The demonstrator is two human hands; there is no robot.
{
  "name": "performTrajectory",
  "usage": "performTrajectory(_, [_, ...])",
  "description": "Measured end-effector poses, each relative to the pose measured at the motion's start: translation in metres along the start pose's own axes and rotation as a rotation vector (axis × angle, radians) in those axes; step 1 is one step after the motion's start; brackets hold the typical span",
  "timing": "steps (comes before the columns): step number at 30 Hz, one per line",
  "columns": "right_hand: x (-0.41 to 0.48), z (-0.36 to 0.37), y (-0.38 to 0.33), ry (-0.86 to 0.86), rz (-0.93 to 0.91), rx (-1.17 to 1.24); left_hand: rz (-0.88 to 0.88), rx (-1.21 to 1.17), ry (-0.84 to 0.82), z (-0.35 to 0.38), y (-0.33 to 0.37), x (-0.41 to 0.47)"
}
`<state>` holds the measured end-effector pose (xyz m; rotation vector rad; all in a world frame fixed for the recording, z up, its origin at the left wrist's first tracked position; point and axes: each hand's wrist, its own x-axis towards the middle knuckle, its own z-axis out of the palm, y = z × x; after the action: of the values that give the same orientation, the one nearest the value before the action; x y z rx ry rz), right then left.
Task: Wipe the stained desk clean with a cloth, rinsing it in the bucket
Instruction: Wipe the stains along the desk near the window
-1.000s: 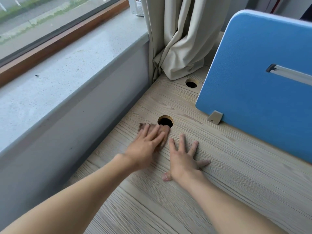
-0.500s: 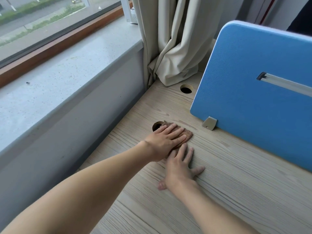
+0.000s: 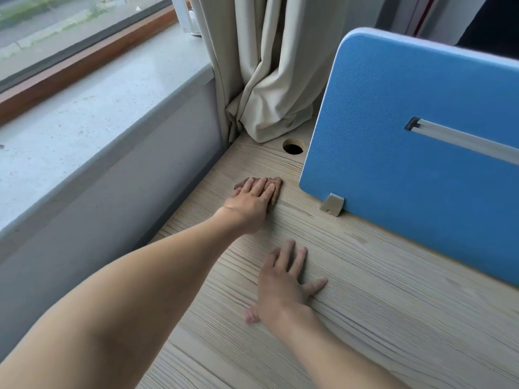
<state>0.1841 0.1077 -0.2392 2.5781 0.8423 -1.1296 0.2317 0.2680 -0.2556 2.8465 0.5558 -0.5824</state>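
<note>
This is looking like an office — a blue screen (image 3: 407, 192) is standing on a pale wooden desk (image 3: 365, 304), sitting in a small metal foot (image 3: 332, 204). A round hole (image 3: 293, 147) is showing in the desk top. A long curtain (image 3: 266, 80) is hanging beside a big window (image 3: 70, 29) with a stone sill (image 3: 84, 122).

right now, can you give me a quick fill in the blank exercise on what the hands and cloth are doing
The left hand presses a ___ cloth flat on the desk.
The right hand lies flat on the desk and holds ___.
The upright divider to the right of the cloth is ___.
Missing words: brown; nothing; blue.
</note>
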Motion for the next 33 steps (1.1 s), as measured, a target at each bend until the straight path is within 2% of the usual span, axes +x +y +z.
performTrajectory(11, [-0.002, 0.0, 0.001, 0.019, 0.005, 0.031, -0.108, -0.039, 0.03, 0.013, -0.025, -0.041])
performTrajectory(19, [-0.001, 0.003, 0.001, 0.065, 0.013, 0.056, -0.072, -0.029, -0.007, 0.032, -0.03, -0.083])
performTrajectory(28, [-0.016, 0.013, 0.008, 0.212, -0.07, 0.059, 0.029, -0.019, -0.064, 0.05, -0.021, -0.135])
performTrajectory(31, [-0.023, 0.018, 0.004, 0.314, -0.278, -0.041, 0.205, -0.275, -0.011, 0.049, -0.024, -0.164])
performTrajectory(33, [-0.026, 0.021, -0.003, 0.304, -0.426, -0.052, 0.169, -0.511, 0.154, 0.046, -0.033, -0.186])
